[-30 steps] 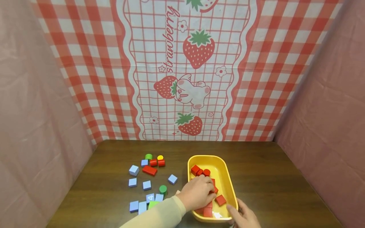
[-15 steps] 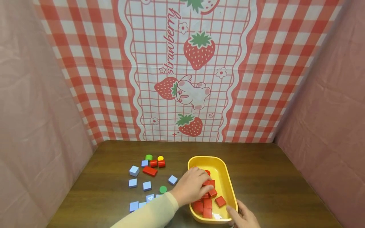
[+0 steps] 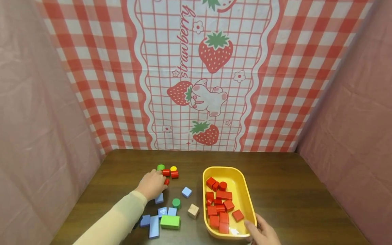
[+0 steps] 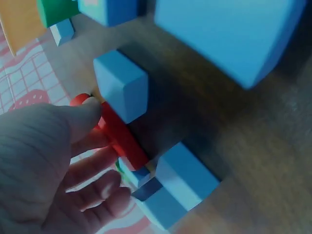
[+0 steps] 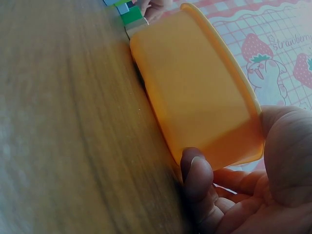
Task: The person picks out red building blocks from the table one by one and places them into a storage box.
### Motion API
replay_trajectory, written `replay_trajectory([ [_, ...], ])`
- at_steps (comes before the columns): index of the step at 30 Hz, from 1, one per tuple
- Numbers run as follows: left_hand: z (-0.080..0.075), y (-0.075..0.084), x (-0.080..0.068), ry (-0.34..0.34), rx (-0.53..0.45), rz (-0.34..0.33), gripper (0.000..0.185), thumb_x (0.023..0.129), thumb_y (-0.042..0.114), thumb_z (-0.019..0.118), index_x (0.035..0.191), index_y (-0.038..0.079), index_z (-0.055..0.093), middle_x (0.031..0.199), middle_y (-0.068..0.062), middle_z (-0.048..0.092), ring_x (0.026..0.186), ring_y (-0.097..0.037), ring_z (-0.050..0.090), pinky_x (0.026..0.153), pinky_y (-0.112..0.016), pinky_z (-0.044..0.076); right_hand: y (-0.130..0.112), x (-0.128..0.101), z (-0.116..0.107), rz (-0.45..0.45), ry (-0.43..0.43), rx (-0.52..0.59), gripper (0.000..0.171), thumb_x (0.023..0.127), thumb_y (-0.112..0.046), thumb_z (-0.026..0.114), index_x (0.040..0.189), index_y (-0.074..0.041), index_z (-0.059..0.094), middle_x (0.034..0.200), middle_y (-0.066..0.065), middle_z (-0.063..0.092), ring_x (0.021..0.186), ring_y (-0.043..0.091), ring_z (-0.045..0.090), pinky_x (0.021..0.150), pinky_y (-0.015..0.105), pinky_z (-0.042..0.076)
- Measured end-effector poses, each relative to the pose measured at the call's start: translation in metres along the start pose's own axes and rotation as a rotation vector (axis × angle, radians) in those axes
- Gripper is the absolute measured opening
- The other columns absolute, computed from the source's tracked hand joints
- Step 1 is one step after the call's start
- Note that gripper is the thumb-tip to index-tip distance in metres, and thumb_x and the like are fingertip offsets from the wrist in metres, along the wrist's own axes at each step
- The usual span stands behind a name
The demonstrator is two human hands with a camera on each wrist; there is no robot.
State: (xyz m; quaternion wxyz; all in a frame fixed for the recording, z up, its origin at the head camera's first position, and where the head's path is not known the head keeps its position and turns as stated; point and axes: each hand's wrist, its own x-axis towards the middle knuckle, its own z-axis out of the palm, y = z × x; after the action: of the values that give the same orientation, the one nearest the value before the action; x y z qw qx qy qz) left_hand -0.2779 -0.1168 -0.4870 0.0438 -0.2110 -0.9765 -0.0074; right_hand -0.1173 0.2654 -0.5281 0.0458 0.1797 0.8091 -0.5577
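risk: judging from how packed that far-left cluster is, the left hand (image 3: 152, 184) could easily knock the blue cubes (image 4: 122, 85) next to the flat red block (image 4: 122, 136) while pulling it out, maybe sending the little red cylinders (image 3: 170, 173) rolling too

risk 2: the grip looks like fingertips on a thin edge, so I'd guess the block could slip and drop short of the yellow tray (image 3: 248, 200)

risk 3: if the right hand (image 3: 264, 234) lets go, the tray might slide on that smooth brown table (image 3: 291, 190), imo

left hand: reaching into the blocks, thumb and fingers (image 4: 80, 168) curled round the flat red block, pinching it by its long edge; the block sits on the table squeezed between blue cubes

right hand: wrapped around the near right corner of the tray, thumb (image 5: 197, 175) pressed on its outer wall, fingers round the corner, holding it in place

tray: right of the loose blocks, full of red pieces (image 3: 221, 204)

loose stuff: green block (image 3: 169, 222), plain wooden cube (image 3: 193, 211), green cylinder (image 3: 176, 203) and more blue ones lying nearer to the person, well apart from the left hand
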Motion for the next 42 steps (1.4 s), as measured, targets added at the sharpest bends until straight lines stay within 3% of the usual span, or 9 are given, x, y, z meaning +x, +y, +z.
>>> replay_trajectory([
  [4,0.004,0.001,-0.002,0.045,0.012,0.059,0.004,0.091,0.013,0.084,0.095,0.011,0.084,0.095,-0.007,0.074,0.084,-0.025,0.061,0.082,-0.042,0.058,0.001,0.000,-0.002,-0.015,0.000,-0.002,0.066,0.100,-0.035,0.071,0.151,0.002,0.052,0.080,0.008,0.071,0.066,0.020,0.066,0.057,0.030,0.056],
  [8,0.007,0.008,-0.002,0.035,-0.030,0.093,0.022,0.088,-0.002,0.082,0.100,0.016,0.086,0.097,-0.003,0.079,0.089,-0.022,0.070,0.090,-0.041,0.060,0.002,-0.001,-0.002,-0.025,-0.004,0.015,0.065,0.099,-0.033,0.071,0.150,0.002,0.053,0.082,0.008,0.072,0.066,0.021,0.067,0.057,0.031,0.056],
  [15,0.010,0.011,-0.003,-0.056,-0.129,0.073,0.018,0.091,0.004,0.082,0.105,0.013,0.083,0.099,-0.001,0.079,0.094,-0.020,0.074,0.093,-0.043,0.063,0.002,-0.001,-0.001,-0.032,-0.007,0.026,0.065,0.100,-0.032,0.070,0.152,0.003,0.051,0.087,0.009,0.074,0.068,0.021,0.068,0.057,0.031,0.057],
  [21,-0.007,0.019,0.001,0.012,-0.296,0.009,0.022,0.090,0.015,0.086,0.109,0.011,0.076,0.101,-0.003,0.077,0.090,-0.020,0.070,0.090,-0.045,0.062,0.001,-0.002,-0.001,-0.040,-0.012,0.020,0.061,0.100,-0.031,0.070,0.149,0.002,0.054,0.086,0.009,0.073,0.066,0.021,0.067,0.057,0.031,0.057],
  [25,-0.026,0.045,0.007,0.137,-0.400,0.020,0.030,0.096,0.021,0.081,0.125,0.016,0.078,0.111,0.001,0.070,0.095,-0.014,0.066,0.087,-0.040,0.061,0.001,-0.002,-0.001,-0.041,-0.008,0.018,0.062,0.100,-0.032,0.070,0.150,0.001,0.054,0.085,0.008,0.073,0.066,0.021,0.067,0.056,0.031,0.056],
  [29,-0.037,0.085,0.014,0.217,-0.404,0.124,0.030,0.098,0.025,0.080,0.127,0.020,0.078,0.113,0.004,0.070,0.100,-0.013,0.064,0.090,-0.036,0.058,0.001,-0.002,-0.001,-0.032,0.000,0.023,0.062,0.100,-0.032,0.071,0.150,0.001,0.054,0.085,0.008,0.073,0.066,0.021,0.067,0.056,0.031,0.056],
  [32,-0.036,0.118,0.019,0.207,-0.397,0.202,0.028,0.097,0.028,0.081,0.123,0.019,0.077,0.114,0.006,0.075,0.104,-0.013,0.064,0.095,-0.034,0.056,0.001,-0.002,-0.001,-0.021,0.003,0.031,0.063,0.100,-0.032,0.071,0.150,0.002,0.053,0.086,0.008,0.072,0.068,0.021,0.066,0.057,0.031,0.056],
  [36,-0.027,0.155,0.025,0.135,-0.428,0.257,0.020,0.095,0.028,0.082,0.113,0.022,0.075,0.108,0.010,0.077,0.099,-0.010,0.063,0.094,-0.029,0.055,0.001,-0.002,0.000,-0.022,0.002,0.041,0.065,0.100,-0.033,0.071,0.151,0.004,0.052,0.089,0.008,0.073,0.069,0.020,0.066,0.058,0.030,0.056],
  [42,-0.007,0.182,0.026,0.113,-0.468,0.302,0.013,0.097,0.024,0.080,0.107,0.023,0.072,0.100,0.013,0.072,0.091,-0.004,0.060,0.089,-0.021,0.054,0.002,-0.003,-0.002,-0.037,-0.014,0.046,0.065,0.100,-0.033,0.071,0.151,0.003,0.052,0.087,0.009,0.074,0.067,0.021,0.067,0.058,0.032,0.057],
])
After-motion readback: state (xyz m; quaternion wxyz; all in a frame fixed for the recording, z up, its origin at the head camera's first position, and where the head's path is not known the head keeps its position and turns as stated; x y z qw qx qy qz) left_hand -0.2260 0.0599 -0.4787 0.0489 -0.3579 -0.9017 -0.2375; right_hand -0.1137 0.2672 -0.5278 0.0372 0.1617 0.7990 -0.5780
